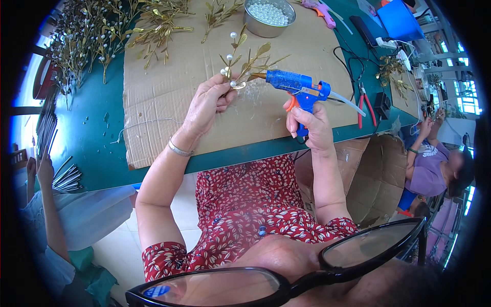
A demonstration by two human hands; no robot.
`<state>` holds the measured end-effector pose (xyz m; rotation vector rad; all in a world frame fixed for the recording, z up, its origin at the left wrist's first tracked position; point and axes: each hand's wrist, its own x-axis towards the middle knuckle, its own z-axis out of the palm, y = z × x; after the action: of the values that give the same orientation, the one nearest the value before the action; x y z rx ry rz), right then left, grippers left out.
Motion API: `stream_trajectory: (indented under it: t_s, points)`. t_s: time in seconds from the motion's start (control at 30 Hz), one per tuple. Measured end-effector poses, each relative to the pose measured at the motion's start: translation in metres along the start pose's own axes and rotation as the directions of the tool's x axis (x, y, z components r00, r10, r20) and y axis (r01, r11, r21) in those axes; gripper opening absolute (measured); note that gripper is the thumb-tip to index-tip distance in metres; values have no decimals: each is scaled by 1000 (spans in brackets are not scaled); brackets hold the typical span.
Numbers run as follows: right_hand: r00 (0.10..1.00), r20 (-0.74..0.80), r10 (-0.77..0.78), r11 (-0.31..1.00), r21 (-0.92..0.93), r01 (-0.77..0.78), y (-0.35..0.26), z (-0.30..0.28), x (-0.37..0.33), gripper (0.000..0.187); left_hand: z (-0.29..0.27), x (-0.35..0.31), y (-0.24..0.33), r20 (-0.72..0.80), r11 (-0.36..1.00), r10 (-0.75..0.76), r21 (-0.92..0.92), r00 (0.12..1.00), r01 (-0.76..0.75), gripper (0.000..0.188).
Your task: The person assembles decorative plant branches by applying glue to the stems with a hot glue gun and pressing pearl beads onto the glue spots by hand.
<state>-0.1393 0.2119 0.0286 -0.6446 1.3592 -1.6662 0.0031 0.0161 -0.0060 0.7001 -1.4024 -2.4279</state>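
My left hand (208, 101) is closed on a gold artificial leaf sprig (250, 64) with several white pearl beads on it. In my right hand (313, 123) is a blue hot glue gun (294, 84) with an orange trigger and a clear glue stick sticking out of its back. The gun's nozzle points left and reaches the sprig just beside my left fingers; whether it touches a stem I cannot tell. Thin glue strands lie on the cardboard sheet (169, 135) below the sprig. A metal bowl (267, 26) of white pearl beads stands beyond it.
Beaded sprigs (76, 41) crowd the far left, with plain gold sprigs (158, 36) beside them. A pink glue gun (321, 11), red-handled pliers (365, 107) and black cables lie right on the green table (102, 148). Another person (429, 163) works at right; a co-worker's arm (48, 194) shows at left.
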Motion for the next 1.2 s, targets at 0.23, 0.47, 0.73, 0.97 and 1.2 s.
stream_trajectory:
  t_s: [0.23,0.47,0.73,0.97,1.2]
  points:
    - [1000,6,-10,1000,16,10,1,-5,-6,35,1,-1,-1,-10,999,8,-40,1000,-8,32]
    - [981,-179,-73,997,-44,66,-12,-31,-7,30,-12,3,11,-296,927,161,-282,942,-247,30]
    - [956,-227,-186,842,-538,36,16,-52,20,31,-17,11,11,-264,914,211,-288,941,-286,30]
    - [922,-107,-372,383,-923,48,-1,-46,28,22,-14,5,11,-258,921,171,-300,951,-247,27]
    - [856,229,-464,87,-950,301,-61,-24,179,17,-14,-5,12,-274,957,120,-224,954,-185,24]
